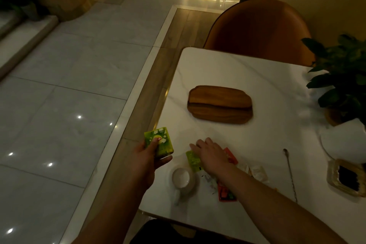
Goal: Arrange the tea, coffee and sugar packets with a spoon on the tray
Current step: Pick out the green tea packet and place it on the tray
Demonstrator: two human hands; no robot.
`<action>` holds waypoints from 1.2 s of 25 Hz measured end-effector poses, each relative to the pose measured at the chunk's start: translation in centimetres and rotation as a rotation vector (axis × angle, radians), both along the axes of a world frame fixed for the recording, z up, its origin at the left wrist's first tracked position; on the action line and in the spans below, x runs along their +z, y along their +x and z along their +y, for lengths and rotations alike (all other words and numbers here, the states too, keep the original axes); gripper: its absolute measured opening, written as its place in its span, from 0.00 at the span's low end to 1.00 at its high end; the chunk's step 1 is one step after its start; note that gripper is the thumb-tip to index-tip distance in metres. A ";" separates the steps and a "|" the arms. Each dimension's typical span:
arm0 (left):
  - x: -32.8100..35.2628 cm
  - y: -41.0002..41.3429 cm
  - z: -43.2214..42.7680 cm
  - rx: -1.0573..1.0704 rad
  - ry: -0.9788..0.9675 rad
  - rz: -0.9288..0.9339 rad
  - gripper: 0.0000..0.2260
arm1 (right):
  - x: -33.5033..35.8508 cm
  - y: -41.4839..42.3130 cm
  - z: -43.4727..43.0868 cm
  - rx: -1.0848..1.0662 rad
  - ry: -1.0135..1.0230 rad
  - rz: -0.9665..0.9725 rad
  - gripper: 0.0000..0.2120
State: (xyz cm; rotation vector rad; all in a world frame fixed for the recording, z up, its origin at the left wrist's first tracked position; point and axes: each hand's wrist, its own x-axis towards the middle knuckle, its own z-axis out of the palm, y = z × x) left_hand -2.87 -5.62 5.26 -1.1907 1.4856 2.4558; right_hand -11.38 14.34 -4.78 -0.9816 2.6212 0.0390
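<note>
Your left hand [152,156] pinches a green tea packet [159,141] at the table's [267,85] left edge; your right hand [211,153] lies flat, fingers spread, on the loose packets [195,161], gripping nothing that shows. The bare wooden tray [219,105] sits beyond both hands, long axis left to right, nearer your right hand. The spoon [290,174] lies to the right, pointing away from you.

Nothing can be read: the green square tea packets [159,141] held near left show a small red and yellow mark, too blurred for letters, and the orange packets [230,155] on the white counter [237,69] carry illegible print
</note>
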 end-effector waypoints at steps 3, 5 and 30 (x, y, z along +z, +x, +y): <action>-0.3 0.4 -0.1 -0.018 0.006 -0.020 0.10 | 1.0 -1.1 0.1 -0.112 -0.020 0.003 0.16; -0.6 0.6 0.0 -0.058 -0.012 -0.030 0.12 | 2.7 -1.6 0.4 -0.423 -0.311 -0.162 0.11; 0.6 -0.6 5.3 -0.342 -0.045 0.095 0.11 | 11.1 5.4 1.3 -1.059 -1.083 -0.412 0.04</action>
